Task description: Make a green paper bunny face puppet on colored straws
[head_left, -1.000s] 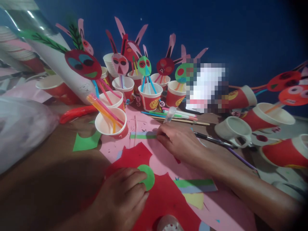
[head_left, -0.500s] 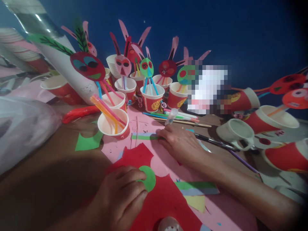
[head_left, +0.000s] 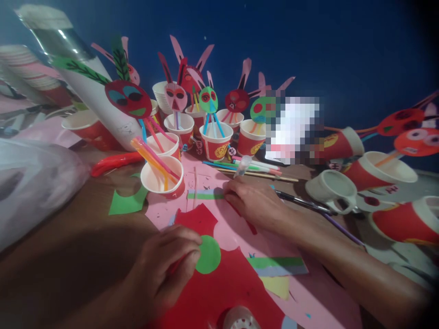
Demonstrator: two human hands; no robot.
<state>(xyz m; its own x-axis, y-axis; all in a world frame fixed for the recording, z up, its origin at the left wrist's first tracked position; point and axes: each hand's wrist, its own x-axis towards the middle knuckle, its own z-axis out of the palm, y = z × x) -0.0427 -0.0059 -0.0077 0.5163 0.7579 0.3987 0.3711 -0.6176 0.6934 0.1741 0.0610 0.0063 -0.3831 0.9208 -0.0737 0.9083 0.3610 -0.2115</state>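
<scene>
A green paper circle is over the large red paper sheet. My left hand is closed at the circle's left edge, with thumb and forefinger tips overlapping it. Farther forward, my right hand rests with curled fingers at the end of a green and pale-blue striped strip. Whatever it grips is hidden. A narrow red strip shows below that palm, and a small clear plastic piece is just past the knuckles. Pink paper lies underneath.
Paper cups with straw-mounted paper faces stand along the blue wall. One cup with straws is close on the left. Felt pens, a black pen and a white mug lie right. A clear-ended object sits at the front.
My left fingers have shifted left on the green circle, uncovering more of it. More of the red strip shows below my right hand, which stays nearly in place. The view has shifted slightly.
</scene>
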